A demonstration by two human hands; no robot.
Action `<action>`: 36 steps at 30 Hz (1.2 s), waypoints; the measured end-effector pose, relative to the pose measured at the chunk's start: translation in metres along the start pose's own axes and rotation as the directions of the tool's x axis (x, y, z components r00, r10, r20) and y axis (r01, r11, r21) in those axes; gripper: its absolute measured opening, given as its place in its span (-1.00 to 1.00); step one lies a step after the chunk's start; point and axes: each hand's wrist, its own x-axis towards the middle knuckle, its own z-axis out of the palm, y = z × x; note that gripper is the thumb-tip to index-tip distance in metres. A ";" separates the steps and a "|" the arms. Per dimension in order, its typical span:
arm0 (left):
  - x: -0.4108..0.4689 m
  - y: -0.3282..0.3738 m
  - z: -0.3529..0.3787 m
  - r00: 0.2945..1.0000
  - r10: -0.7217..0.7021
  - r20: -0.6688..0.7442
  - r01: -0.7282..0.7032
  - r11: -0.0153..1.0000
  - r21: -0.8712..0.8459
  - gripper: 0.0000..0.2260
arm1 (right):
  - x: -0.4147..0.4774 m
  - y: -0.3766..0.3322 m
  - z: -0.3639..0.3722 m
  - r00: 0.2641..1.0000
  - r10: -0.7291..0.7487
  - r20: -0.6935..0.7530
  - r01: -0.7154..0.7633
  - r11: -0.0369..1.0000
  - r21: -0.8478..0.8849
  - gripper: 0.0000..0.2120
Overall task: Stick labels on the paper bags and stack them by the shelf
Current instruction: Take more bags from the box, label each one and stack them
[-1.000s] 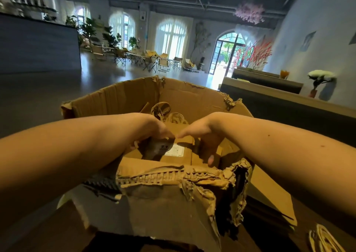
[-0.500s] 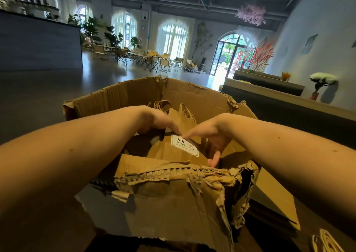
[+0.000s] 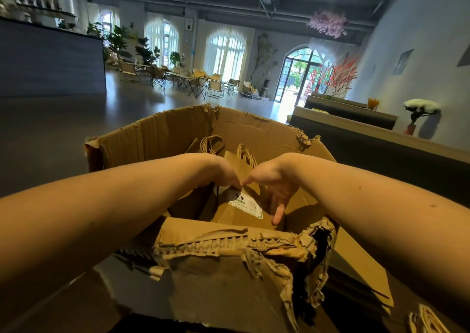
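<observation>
Labelling step: left hand (image 3: 223, 175) touches label (image 3: 245, 204) on paper bag (image 3: 235, 163), grip hidden; right hand (image 3: 274, 182) open-fingered; next, probably smoothing flat.

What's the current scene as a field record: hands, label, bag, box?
box: torn brown cardboard box, open top, both hands inside
bag: brown paper bag with twisted paper handles, leaning inside the box
label: white rectangular printed label, on the bag's face
left: left hand, fingertips at the label's upper corner; grip unclear
right: right hand, thumb near label's top, fingers straight, pointing down beside it
other: second set of handles behind
</observation>
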 end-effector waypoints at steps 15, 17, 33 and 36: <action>0.009 0.002 -0.012 0.998 0.057 -0.020 -0.060 0.952 -0.299 -0.83 | -0.012 0.004 -0.014 0.965 -0.198 -0.172 0.217 0.972 0.095 -0.49; 0.008 0.001 -0.016 0.995 0.052 -0.087 -0.080 0.934 -0.349 -0.85 | -0.011 0.004 -0.018 0.942 -0.257 -0.215 0.288 0.949 0.129 -0.58; -0.061 0.040 -0.093 0.791 0.339 -0.509 -0.461 0.878 -0.130 -0.88 | -0.047 0.006 -0.034 0.752 -0.326 -0.573 0.645 0.544 0.537 -0.28; -0.092 0.055 -0.106 0.750 0.404 -0.524 -0.558 0.811 -0.174 -0.83 | -0.067 0.014 -0.037 0.634 -0.318 -0.705 0.763 0.408 0.502 -0.33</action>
